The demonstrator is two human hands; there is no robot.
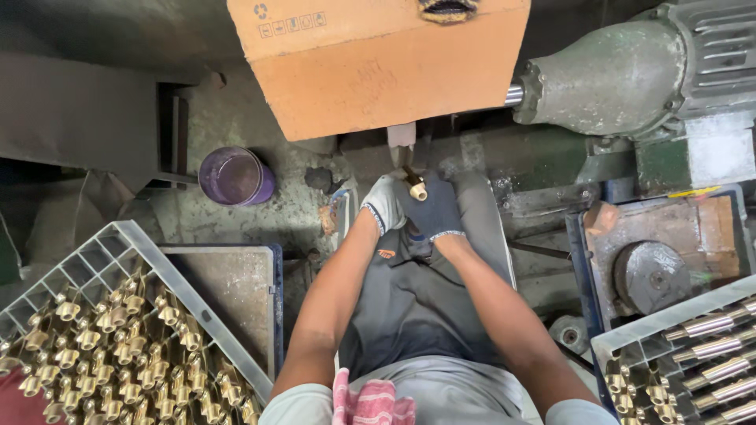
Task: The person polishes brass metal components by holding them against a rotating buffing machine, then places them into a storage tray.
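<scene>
Just above the centre of the frame we see a small brass fitting [415,186], a short tube with its pale open end turned toward the camera. It sits between our two gloved hands, right at their fingertips, under the lower edge of a cardboard box [378,67] that fills the top middle. A narrow pale metal piece [402,135] hangs just below the box edge, directly above the fitting; we cannot tell whether the two touch.

Our left hand [383,203], in a white-grey glove, lies just left of the fitting, fingers curled in against it. Our right hand [435,208], in a dark glove, lies just right of and below it, closed around its lower end. Both hands grip the fitting together, and both forearms run down toward the bottom of the frame over a grey apron [413,299].

Further out, a purple cup [233,175] stands on the grimy floor to the left of the hands. In the lower left corner a grey plastic crate [118,244] holds a heap of dull brass fittings [118,346]. In the lower right corner a second crate [669,323] holds shinier, polished brass parts [709,346] laid in rows. Above it sits a blue tray with a round metal disc [652,275]. A large green motor housing [622,71] fills the upper right, its shaft pointing toward the box. A pink-and-white cloth [370,401] lies at the bottom centre.
</scene>
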